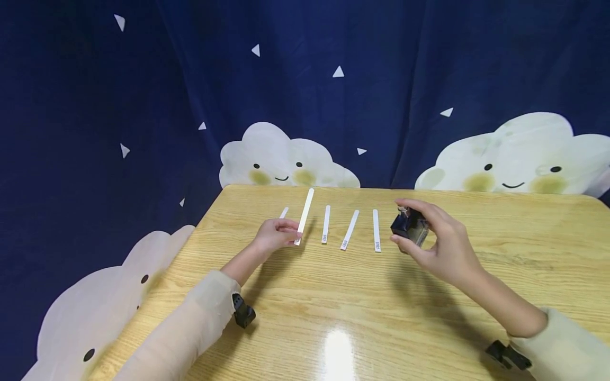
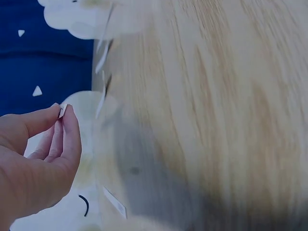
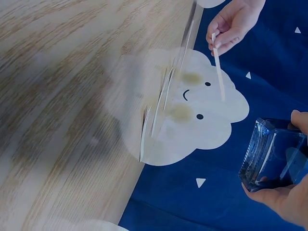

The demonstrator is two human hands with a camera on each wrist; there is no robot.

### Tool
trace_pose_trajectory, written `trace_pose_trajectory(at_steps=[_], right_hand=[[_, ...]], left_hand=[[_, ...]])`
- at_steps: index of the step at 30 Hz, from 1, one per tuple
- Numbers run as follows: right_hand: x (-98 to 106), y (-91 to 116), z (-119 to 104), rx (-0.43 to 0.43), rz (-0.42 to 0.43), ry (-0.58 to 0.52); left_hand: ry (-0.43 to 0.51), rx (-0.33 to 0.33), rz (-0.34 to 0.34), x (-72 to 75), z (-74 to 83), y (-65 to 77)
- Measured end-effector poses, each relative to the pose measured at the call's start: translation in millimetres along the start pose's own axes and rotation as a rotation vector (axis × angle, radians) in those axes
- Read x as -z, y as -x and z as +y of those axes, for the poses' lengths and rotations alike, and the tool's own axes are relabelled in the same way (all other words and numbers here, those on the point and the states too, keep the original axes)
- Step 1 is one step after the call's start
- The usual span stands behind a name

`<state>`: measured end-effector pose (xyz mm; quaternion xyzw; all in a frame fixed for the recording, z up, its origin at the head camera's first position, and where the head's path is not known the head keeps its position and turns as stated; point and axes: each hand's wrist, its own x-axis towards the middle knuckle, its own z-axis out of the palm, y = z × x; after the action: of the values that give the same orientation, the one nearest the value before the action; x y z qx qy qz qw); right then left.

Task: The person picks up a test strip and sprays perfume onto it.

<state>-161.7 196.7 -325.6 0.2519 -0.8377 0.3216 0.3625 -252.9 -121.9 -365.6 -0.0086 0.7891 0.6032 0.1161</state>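
My left hand (image 1: 278, 235) pinches a white paper test strip (image 1: 306, 214) near its lower end, between thumb and fingertips, and the strip tilts up over the table. In the left wrist view, only a small end of this strip shows at the fingertips. My right hand (image 1: 445, 241) grips a glass perfume bottle (image 1: 419, 232) with a dark block-shaped top, held tilted above the table. Its thick clear base (image 3: 255, 159) faces the right wrist camera. Three more strips lie right of the left hand: one near it (image 1: 326, 225), a slanted one (image 1: 350, 230) and one nearest the bottle (image 1: 376, 230).
Another strip (image 1: 284, 212) lies behind the left hand, partly hidden by it. The wooden table (image 1: 305, 296) ends at a dark blue curtain (image 1: 305, 79) printed with white clouds and triangles. Black wrist cameras sit on both cuffs, the left one (image 1: 243, 311) close above the table.
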Motion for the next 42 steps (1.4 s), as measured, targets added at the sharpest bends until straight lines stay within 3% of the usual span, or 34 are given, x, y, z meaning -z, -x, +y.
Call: trace_pose_trajectory(at_steps=[5, 14, 22, 30, 42], right_hand=[[-0.3, -0.1, 2.0, 0.003, -0.007, 0.003], [-0.5, 0.0, 3.9, 0.002, -0.018, 0.002], [-0.7, -0.3, 4.6, 0.009, -0.014, -0.013], [0.0, 0.5, 4.8, 0.002, -0.012, -0.005], [2.9, 1.6, 5.0, -0.009, -0.012, -0.002]], left_hand=[[0.011, 0.043, 0.016, 4.0, -5.8, -7.7], [-0.087, 0.086, 0.071, 11.3, -14.0, -23.0], [-0.116, 0.112, 0.09, 13.4, -12.9, -27.2], [-0.12, 0.119, 0.13, 13.5, -19.0, -31.7], [-0.171, 0.062, 0.197, 15.7, -15.7, -32.3]])
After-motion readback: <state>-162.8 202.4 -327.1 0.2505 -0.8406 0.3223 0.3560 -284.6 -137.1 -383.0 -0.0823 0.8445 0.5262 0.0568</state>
